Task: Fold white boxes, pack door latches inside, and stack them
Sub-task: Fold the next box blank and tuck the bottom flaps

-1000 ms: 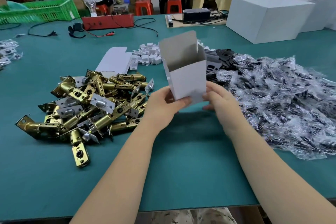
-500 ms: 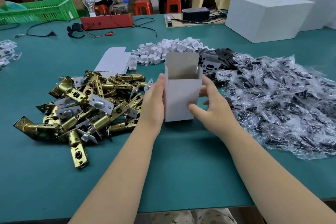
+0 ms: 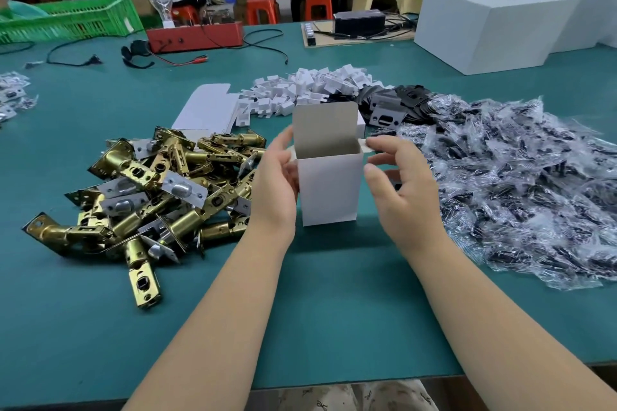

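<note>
**A:** Where is the small white cardboard box (image 3: 329,188) standing?

**B:** Upright on the green table mat (image 3: 334,294), at table centre, long axis vertical, mouth up. Its tall lid flap (image 3: 325,127) rises at the far edge, toward twelve o'clock, so the mouth is clear from above and from the near side.

**A:** And the hands?

**B:** The left hand (image 3: 275,187) sits at the box's nine o'clock, fingers curved round the left wall, steadying it. The right hand (image 3: 399,183) is at three o'clock, just beside the box; thumb and forefinger seem to pinch the small side flap (image 3: 364,145) at the upper right corner, though the contact is too small to be sure.

**A:** Where do the latches lie from there?

**B:** The heap of brass door latches with steel faceplates (image 3: 160,190) lies at nine o'clock, just beyond the left hand, its nearest pieces almost touching that wrist. So I judge the left hand the nearer one to fetch a latch, which must then be turned on end to match the box's vertical axis.

**A:** And to the right?

**B:** A mound of clear plastic bags of dark parts (image 3: 521,183), at three o'clock.
</note>
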A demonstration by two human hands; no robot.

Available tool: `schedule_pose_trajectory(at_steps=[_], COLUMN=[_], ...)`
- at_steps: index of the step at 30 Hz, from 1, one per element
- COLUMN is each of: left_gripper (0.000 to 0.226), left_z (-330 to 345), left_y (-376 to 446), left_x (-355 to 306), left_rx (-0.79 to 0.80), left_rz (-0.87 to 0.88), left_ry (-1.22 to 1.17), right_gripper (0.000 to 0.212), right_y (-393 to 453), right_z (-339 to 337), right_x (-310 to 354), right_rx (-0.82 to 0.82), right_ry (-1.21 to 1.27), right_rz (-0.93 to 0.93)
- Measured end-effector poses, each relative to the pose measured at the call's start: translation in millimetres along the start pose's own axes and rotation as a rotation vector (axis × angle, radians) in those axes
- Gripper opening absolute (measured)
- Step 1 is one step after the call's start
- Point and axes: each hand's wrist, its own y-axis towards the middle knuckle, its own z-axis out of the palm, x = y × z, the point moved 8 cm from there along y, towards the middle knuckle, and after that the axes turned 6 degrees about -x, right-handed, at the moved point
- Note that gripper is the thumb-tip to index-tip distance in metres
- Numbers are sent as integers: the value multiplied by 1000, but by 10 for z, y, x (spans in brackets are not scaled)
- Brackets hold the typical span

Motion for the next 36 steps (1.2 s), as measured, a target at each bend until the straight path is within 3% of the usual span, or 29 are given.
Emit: schedule_pose_trajectory(at_steps=[4, 12, 16, 23, 27, 33, 36], left_gripper=[50, 30, 33, 57, 42, 45, 36], left_z=[42, 185, 194, 135, 205, 236, 241], left_y=[-9, -145, -159, -126, -174, -207, -228], left_x=[-145, -73, -29, 68, 13, -25, -12], left_rx=[29, 168, 172, 100, 141, 179, 203], left_rz=[189, 213, 171, 121, 146, 147, 147], left_ry=[74, 230, 213, 289, 276, 228, 210], right_gripper=[19, 15, 41, 58, 62, 62, 67], right_y=[-32, -64, -107, -89, -99, -80, -72], right_z=[-24, -37, 77, 115, 76, 44, 40], right_x=[57, 186, 183, 152, 210, 229, 224], right_rx=[-54, -68, -8, 67, 11, -22, -35], right_ry=[-47, -44, -148, -175, -173, -181, -232], right_rz=[-44, -166, -205, -203, -256, -217, -179])
